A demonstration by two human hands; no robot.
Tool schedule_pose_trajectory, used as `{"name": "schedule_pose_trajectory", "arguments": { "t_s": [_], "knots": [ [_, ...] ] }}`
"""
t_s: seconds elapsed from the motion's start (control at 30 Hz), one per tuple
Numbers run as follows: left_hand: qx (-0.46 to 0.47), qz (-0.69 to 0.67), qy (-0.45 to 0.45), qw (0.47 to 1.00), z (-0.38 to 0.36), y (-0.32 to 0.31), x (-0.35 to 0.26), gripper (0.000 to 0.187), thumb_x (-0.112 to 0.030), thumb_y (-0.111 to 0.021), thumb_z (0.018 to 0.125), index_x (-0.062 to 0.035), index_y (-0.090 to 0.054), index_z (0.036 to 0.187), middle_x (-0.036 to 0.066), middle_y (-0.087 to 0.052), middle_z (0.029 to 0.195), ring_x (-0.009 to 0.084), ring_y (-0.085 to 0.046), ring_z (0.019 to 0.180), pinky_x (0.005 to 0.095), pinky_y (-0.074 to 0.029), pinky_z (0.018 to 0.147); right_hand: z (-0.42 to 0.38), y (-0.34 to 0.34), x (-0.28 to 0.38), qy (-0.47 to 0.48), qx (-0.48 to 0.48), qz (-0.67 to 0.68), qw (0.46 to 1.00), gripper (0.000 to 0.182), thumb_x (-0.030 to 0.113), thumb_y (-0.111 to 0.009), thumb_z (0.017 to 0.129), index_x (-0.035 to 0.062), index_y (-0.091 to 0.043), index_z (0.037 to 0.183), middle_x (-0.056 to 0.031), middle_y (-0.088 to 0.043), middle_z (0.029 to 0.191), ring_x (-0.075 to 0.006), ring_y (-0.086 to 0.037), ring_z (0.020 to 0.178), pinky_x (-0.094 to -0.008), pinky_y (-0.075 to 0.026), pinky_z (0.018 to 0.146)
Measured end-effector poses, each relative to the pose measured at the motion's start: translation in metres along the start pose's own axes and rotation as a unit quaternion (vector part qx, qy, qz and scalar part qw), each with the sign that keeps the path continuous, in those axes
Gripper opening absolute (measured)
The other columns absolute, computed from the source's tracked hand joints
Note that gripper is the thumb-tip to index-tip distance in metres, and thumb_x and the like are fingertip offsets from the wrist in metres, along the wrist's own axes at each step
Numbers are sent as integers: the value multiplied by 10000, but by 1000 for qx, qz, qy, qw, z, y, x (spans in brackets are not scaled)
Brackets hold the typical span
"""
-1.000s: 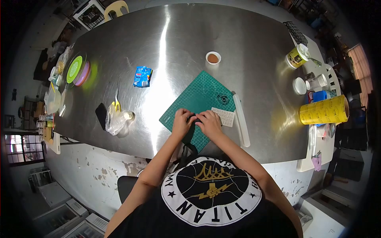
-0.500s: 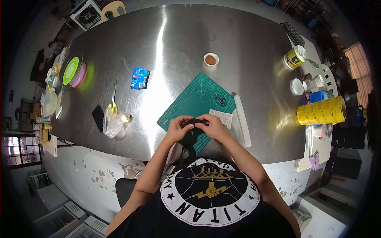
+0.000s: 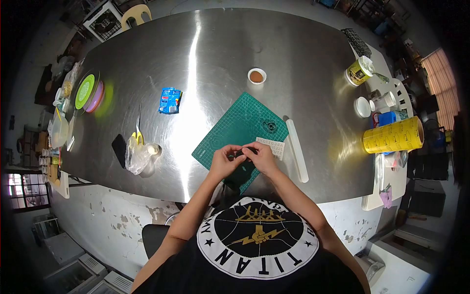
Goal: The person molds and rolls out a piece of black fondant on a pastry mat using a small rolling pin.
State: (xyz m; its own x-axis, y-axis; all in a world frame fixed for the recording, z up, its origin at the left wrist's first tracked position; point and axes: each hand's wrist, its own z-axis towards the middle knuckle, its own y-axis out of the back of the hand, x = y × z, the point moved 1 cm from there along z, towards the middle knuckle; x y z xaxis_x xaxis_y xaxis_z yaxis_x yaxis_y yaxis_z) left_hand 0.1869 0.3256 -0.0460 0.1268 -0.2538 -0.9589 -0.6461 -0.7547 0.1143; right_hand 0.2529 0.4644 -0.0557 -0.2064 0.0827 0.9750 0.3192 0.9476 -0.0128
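Close over the near part of a green cutting mat (image 3: 234,120), my two hands meet with thumbs and fingers pinched together. Between them is a small black, soft-looking piece (image 3: 240,153), mostly hidden by fingers. My left hand (image 3: 225,161) grips it from the left, my right hand (image 3: 263,159) from the right. Beside my right hand lies a pale letter plate (image 3: 274,148) with raised characters. Farther up the mat is a small dark, round item (image 3: 270,126). A white rolling pin (image 3: 296,152) lies along the mat's right side.
A paper cup with brown powder (image 3: 256,76) stands beyond the mat. Leftward are a blue packet (image 3: 170,101), yellow-handled scissors (image 3: 139,136), a plastic bag (image 3: 137,157) and a black phone (image 3: 119,151). A yellow film roll (image 3: 393,135) and a tub (image 3: 359,71) sit at right.
My fingers have shifted on the black piece, with the right hand now tilted more over it. The whole view has shifted slightly; the things on the table stay put.
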Motion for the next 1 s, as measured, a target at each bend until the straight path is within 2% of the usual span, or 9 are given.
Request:
{"name": "schedule_pose_trajectory", "arguments": {
  "t_s": [0.03, 0.13, 0.3, 0.33, 0.47, 0.63, 0.77, 0.97, 1.0],
  "knots": [
    [-17, 27, -53, 998, -3, -4, -4, 331, -120, -728, 720, 8, -610, 1001, 84, -656, 832, 127, -606, 707, 251, -485, 629, 0, -2, -2, 59, -54, -44, 996, 174, 143, -649, 814, -23, -654, 865, -39, -640, 766, -87, -571, 651, -219, -443, 550],
    [-47, 118, -160, 979, -8, -13, -16, 374, -137, -752, 697, 4, -604, 1010, 115, -648, 863, 178, -629, 729, 286, -502, 650, -2, -5, -7, 9, -117, -7, 993, 183, 160, -653, 813, -20, -660, 845, -33, -640, 758, -89, -561, 618, -221, -430, 542],
    [-106, 190, -246, 945, -10, -13, -7, 353, -131, -742, 699, 5, -613, 998, 128, -639, 833, 205, -638, 718, 286, -501, 649, 0, 2, 4, -90, -47, 73, 992, 224, 199, -610, 858, -18, -654, 891, -28, -631, 773, -77, -561, 643, -209, -458, 566],
    [-105, 190, -246, 945, -11, -12, -7, 353, -131, -742, 699, 5, -613, 998, 128, -639, 833, 205, -638, 718, 286, -501, 649, -2, 3, 12, -157, -2, 107, 982, 239, 204, -580, 883, -20, -643, 939, -26, -626, 797, -69, -563, 676, -200, -466, 580],
    [-136, 112, -172, 969, -9, -8, -4, 251, -124, -722, 714, 3, -649, 919, 115, -640, 794, 204, -632, 698, 261, -484, 629, -15, -10, 27, -111, -6, 186, 976, 271, 230, -539, 909, -20, -637, 945, -27, -623, 790, -68, -568, 670, -200, -480, 570],
    [-126, 126, -212, 961, -13, -14, -17, 216, -126, -721, 715, -2, -666, 883, 113, -644, 785, 198, -627, 686, 260, -478, 620, -12, -8, 6, -8, -55, 75, 996, 260, 225, -533, 911, -14, -625, 866, -30, -605, 731, -66, -544, 585, -196, -452, 488],
    [-128, 138, -214, 959, -14, -19, -20, 221, -127, -724, 710, -3, -667, 883, 112, -644, 767, 191, -629, 672, 260, -480, 614, -8, -3, 2, -2, -84, 38, 996, 283, 236, -557, 894, -12, -609, 767, -28, -581, 617, -68, -529, 484, -198, -418, 406],
    [-52, 105, -192, 974, -18, -11, -25, 234, -141, -686, 750, 1, -648, 933, 136, -642, 762, 220, -640, 678, 282, -487, 600, -13, -2, 23, -117, -72, 90, 986, 315, 289, -575, 883, 24, -603, 713, -5, -544, 562, -56, -479, 445, -195, -381, 384],
    [-47, 92, -166, 981, -19, -11, -21, 231, -144, -669, 774, 10, -636, 943, 129, -642, 755, 198, -641, 678, 271, -483, 594, -13, -4, 28, -77, -79, -13, 994, 367, 325, -601, 858, 18, -585, 657, -24, -525, 517, -71, -482, 435, -223, -381, 388]
  ]
}}
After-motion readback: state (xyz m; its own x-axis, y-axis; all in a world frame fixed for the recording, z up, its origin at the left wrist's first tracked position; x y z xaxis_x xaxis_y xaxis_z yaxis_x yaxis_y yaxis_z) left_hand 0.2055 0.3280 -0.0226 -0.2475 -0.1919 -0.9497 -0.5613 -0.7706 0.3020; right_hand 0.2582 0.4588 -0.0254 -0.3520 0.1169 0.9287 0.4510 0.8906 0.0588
